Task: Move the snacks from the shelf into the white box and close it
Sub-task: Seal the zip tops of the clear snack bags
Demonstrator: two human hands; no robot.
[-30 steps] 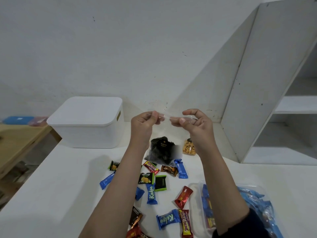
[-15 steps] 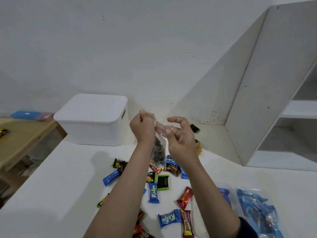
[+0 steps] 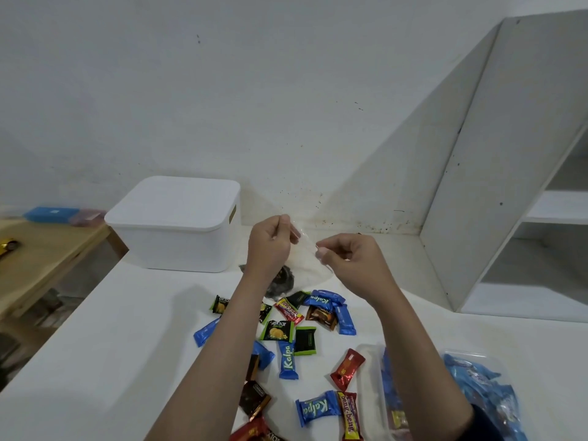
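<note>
Left hand and right hand, both raised above the white table, each pinch the upper edge of one clear plastic bag. The left thumb and forefinger close on the bag's higher corner; the right fingertips close on the lower part of the same edge, so the mouth runs slantwise between the two hands. The bag hangs below the grip, with a dark clump of contents sagging at its bottom, partly hidden behind the left wrist. A two-handed pinch at the rim suits either pressing the mouth shut or drawing it open; which of the two cannot be told from this view.

Beneath the forearms lie the loose snacks, scattered flat on the table: blue Kalpa wafers, a green-edged Nextar packet, a red foil bar, a Beng-Beng bar. A clear tray of blue-wrapped pieces sits by the right elbow.

The white box stands at the far left of the table against the wall, lid on, well apart from the snacks. The white shelf unit at the right shows bare compartments. Judged from this layout, the shelf is emptied, while nothing visibly lies in the box; opening it, filling it and closing it appear to remain.
</note>
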